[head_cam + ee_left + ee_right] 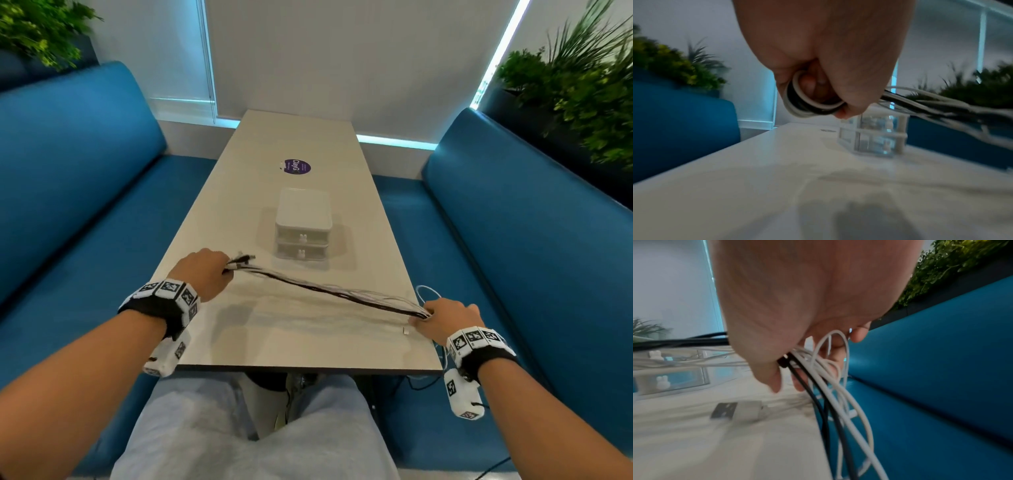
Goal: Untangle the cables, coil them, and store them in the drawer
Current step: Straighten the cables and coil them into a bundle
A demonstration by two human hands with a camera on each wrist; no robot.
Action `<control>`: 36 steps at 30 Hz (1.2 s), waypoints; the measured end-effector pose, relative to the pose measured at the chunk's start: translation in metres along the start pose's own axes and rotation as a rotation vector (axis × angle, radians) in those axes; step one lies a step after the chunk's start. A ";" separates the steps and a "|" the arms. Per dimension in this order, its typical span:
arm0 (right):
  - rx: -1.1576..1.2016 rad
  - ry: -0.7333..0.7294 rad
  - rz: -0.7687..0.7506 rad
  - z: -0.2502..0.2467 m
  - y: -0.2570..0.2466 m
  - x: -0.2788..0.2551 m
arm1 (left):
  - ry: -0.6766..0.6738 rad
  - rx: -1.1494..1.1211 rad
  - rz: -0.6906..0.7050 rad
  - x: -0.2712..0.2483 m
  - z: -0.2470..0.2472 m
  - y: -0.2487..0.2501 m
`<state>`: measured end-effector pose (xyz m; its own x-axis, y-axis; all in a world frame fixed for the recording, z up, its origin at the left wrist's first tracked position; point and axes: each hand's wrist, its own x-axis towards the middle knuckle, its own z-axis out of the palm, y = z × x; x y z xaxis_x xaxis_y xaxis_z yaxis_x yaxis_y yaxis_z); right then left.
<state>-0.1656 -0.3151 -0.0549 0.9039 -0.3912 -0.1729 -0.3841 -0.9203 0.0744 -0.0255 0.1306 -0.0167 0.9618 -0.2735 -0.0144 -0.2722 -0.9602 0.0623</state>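
Note:
A bundle of black and white cables (329, 291) stretches low over the table between my two hands. My left hand (205, 270) grips one end, with plug ends (245, 257) sticking out past the fingers; in the left wrist view the cables (807, 99) loop round the curled fingers. My right hand (442, 317) grips the other end at the table's right edge; the loose cable lengths (834, 394) hang over the edge. A white USB plug (737, 410) lies on the table by that hand. The small white two-drawer box (303, 228) stands mid-table, both drawers closed.
The beige table (274, 335) runs between two blue benches (85, 192). A purple round sticker (297, 167) lies beyond the drawer box. Plants (582, 82) stand behind both benches. My knees are under the table's near edge.

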 end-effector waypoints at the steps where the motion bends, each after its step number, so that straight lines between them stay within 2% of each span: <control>1: 0.012 0.024 -0.026 0.002 0.001 0.001 | 0.040 -0.091 -0.049 0.003 -0.002 0.001; 6: 0.181 0.138 -0.101 0.010 0.001 0.003 | 0.227 -0.369 -0.214 0.017 -0.023 0.013; 11: 0.460 0.186 -0.065 0.006 -0.007 -0.004 | 0.280 -0.494 -0.336 0.025 -0.030 0.013; 15: 0.381 0.046 -0.113 0.009 0.001 -0.005 | 0.291 -0.523 -0.419 0.022 -0.026 -0.001; 19: 0.315 0.001 -0.030 0.020 0.022 0.003 | 0.271 -0.505 -0.435 0.018 -0.019 -0.011; 22: 0.242 -0.078 -0.038 0.022 0.025 0.012 | 0.233 -0.501 -0.444 0.016 -0.015 -0.012; 27: 0.303 -0.041 0.001 0.019 0.021 0.008 | 0.214 -0.485 -0.467 0.010 -0.013 -0.016; 32: 0.081 -0.033 0.037 0.004 0.025 -0.004 | 0.220 -0.493 -0.480 0.005 -0.012 -0.022; 36: 0.013 -0.148 0.166 0.006 0.025 -0.008 | 0.225 -0.503 -0.472 0.004 -0.012 -0.018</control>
<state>-0.1842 -0.3350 -0.0578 0.7908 -0.5327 -0.3014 -0.5290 -0.8426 0.1011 -0.0164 0.1475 -0.0063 0.9709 0.2342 0.0494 0.1687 -0.8161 0.5528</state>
